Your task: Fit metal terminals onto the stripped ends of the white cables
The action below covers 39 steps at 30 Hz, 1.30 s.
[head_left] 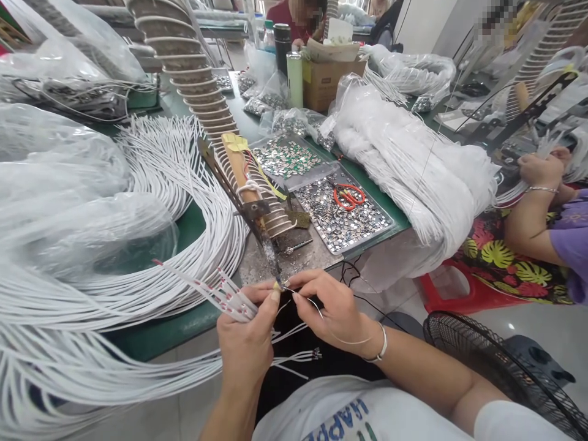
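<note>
White cables (232, 301) in the left hand (248, 334), at the tip of a soldering iron (267, 250) by the table's (188, 223) front edge.
The hands nearly meet under the iron, with little free room above the fingertips and more open space over the lap; the left is closed round the cables, its thumb and fingertips pressed together on a piece too small to tell, while the right hand (331, 308) pinches thin solder wire (316, 308). The cables are slim, their red-marked ends fanning up leftward. Coils of white cable (218, 229) crowd the table's left part; beyond the iron, small metal connectors (340, 226) fill a tray near the edge. A ribbed duct (195, 70) slants overhead, and a black fan (491, 367) stands at right.
</note>
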{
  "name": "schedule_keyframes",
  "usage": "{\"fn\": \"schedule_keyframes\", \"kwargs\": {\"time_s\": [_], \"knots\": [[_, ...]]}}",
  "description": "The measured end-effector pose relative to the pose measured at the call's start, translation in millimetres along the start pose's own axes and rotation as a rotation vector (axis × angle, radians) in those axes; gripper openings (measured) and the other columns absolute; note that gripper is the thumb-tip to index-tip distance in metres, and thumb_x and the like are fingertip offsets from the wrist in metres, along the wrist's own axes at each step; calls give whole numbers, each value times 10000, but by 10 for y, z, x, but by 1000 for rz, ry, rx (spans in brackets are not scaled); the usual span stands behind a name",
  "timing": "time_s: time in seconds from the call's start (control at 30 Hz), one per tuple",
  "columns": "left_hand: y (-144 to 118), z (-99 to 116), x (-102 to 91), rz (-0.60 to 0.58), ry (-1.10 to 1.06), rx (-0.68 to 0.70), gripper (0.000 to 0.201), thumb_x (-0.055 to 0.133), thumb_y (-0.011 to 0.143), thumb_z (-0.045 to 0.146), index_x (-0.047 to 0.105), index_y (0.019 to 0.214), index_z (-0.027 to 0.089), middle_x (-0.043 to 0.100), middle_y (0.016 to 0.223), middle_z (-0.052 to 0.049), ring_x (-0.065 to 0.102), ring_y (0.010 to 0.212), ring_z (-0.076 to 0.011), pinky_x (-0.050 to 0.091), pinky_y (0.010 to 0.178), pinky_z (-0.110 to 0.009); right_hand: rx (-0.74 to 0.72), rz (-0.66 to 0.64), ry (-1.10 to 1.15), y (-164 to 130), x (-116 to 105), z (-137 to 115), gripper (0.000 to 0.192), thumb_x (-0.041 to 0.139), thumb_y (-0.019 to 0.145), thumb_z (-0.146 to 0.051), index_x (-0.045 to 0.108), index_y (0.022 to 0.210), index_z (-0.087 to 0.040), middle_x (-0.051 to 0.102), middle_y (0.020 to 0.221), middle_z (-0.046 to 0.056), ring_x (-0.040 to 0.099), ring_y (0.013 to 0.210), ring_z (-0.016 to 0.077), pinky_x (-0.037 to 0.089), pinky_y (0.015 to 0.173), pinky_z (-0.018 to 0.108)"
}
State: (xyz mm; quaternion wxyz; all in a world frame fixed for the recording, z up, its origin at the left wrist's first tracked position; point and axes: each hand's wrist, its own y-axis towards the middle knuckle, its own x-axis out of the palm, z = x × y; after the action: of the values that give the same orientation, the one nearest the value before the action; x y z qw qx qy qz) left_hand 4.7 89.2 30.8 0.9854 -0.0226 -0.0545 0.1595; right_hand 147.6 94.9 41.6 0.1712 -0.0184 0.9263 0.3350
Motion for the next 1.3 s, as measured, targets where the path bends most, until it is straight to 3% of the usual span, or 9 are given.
{"fn": "schedule_keyframes", "kwargs": {"time_s": [0.2,0.47,0.83,1.07,1.3], "knots": [[-11,-65,-19,7,-26,-15,168,740,736,242,617,651,164,702,903,-54,650,806,-195,486,744,-315,-11,-20,-4,-18,-7,25,79,527,902,-125,516,860,-191,682,968,109,659,947,158,560,811,295],[-98,-212,-135,-6,4,-167,213,746,715,308,612,668,149,700,893,-61,518,548,-108,370,490,-250,-74,-100,-14,-126,-6,121,44,526,924,-136,550,918,-173,688,1014,130,665,1003,164,579,861,306],[-219,-66,-210,-169,-160,-445,283,817,637,313,603,628,130,667,816,-18,345,410,-19,214,402,-198,-199,-223,-1,-169,-66,190,60,541,914,-85,549,907,-143,677,951,123,641,899,151,579,775,257],[-230,-87,-175,-149,-146,-407,272,812,634,309,609,604,131,633,743,-3,360,425,-30,226,406,-197,-175,-173,8,-206,-32,186,65,549,909,-84,555,923,-147,677,927,115,638,895,153,581,781,267],[-180,-87,-147,-64,-153,-350,282,813,616,307,600,597,123,673,813,-32,369,420,-25,225,389,-200,-106,-143,32,-233,-37,126,83,551,897,-86,539,938,-157,662,1005,135,637,988,165,580,816,281]]}}
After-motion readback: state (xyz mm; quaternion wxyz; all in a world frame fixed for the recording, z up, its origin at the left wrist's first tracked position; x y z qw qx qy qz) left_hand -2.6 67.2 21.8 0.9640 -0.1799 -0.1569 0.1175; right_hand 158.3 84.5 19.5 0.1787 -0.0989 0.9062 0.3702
